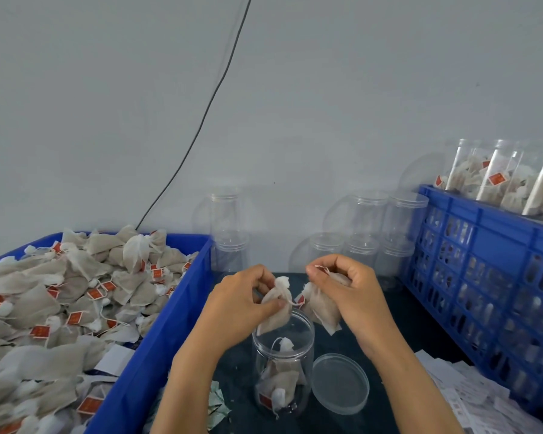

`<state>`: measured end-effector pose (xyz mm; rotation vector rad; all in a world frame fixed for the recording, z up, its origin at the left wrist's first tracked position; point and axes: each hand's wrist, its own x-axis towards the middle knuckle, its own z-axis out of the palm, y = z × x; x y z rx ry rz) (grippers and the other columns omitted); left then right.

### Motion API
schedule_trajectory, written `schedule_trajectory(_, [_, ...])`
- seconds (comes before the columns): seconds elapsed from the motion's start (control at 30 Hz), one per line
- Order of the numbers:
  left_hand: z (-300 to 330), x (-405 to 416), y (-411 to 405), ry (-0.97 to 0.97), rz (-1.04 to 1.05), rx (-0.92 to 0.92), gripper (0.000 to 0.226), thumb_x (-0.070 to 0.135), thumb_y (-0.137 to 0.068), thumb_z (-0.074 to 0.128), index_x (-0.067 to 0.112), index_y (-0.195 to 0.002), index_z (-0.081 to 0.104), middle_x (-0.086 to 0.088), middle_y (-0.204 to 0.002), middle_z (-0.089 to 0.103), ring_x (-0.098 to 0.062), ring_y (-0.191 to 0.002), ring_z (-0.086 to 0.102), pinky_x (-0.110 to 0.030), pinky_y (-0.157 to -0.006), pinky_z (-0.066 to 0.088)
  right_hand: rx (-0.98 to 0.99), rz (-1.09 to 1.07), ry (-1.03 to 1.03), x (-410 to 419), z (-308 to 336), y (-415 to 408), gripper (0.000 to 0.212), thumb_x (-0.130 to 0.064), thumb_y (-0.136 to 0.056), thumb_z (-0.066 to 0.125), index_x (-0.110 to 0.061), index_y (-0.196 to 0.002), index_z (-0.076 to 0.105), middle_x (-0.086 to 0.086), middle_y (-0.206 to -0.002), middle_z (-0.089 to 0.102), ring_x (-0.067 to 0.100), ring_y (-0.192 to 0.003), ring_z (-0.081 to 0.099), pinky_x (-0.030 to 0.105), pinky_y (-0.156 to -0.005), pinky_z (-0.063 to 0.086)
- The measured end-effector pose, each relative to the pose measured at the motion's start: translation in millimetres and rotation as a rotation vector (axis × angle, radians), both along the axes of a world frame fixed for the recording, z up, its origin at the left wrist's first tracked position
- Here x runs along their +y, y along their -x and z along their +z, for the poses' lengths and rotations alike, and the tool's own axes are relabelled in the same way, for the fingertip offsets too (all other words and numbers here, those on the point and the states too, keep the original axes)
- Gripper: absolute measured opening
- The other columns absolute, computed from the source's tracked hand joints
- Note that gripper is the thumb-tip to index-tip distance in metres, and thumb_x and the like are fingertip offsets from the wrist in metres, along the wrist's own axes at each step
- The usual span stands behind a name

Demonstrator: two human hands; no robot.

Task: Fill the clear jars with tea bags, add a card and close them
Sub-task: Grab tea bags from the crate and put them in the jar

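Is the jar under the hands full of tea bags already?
No, partly filled. The open jar holds a few tea bags near its bottom; its upper half is empty.

A small packing workroom, big blue plastic bin (pixel 157 324) heaped with little cloth tea bags (pixel 35 305), rows of empty clear plastic jars (pixel 358 233) by a plain grey wall (pixel 326 89), filled jars (pixel 496 180) stacked in a blue plastic crate (pixel 483 277)
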<state>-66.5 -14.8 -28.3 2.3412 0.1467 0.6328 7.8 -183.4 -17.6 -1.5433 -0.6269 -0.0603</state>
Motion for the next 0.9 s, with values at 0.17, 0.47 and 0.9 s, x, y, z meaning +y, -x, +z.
schedule_trajectory(0.17, [-2.4,-4.1,-1.1,0.04,-0.028,0.038,0.028,0.049,-0.071,0.078,0.033,-0.086,0.061,0.02,-0.077,0.069,0.003,-0.075,0.064,-0.03,-0.079,0.056,0.094,0.093,-0.131,-5.0,2.6,-0.9,0.003,-0.018,-0.084,0.07,-0.015,-0.084,0.072,-0.002,-0.076,0.07,0.006,-0.072,0.067,0.014,-0.064,0.051])
schedule_trajectory(0.47, [7.9,-8.0,5.9,0.203,-0.333,0.005,0.05,0.049,-0.069,0.073,0.038,-0.116,0.062,0.023,-0.114,0.066,0.004,-0.112,0.058,-0.022,-0.099,0.045,0.281,0.352,-0.325,-1.3,5.6,4.4,0.015,-0.022,-0.075,0.068,-0.012,-0.086,0.07,0.004,-0.078,0.066,0.014,-0.074,0.064,0.024,-0.063,0.054])
schedule_trajectory(0.9, [-0.5,-2.8,1.2,0.169,-0.14,-0.016,0.007,0.032,-0.079,0.077,0.03,-0.084,0.072,0.01,-0.081,0.072,-0.01,-0.08,0.068,-0.043,-0.08,0.057,-0.265,0.006,0.277,7.4,-10.4,0.9,0.011,-0.012,-0.094,0.059,-0.017,-0.09,0.067,-0.008,-0.082,0.067,-0.002,-0.08,0.061,0.011,-0.068,0.047])
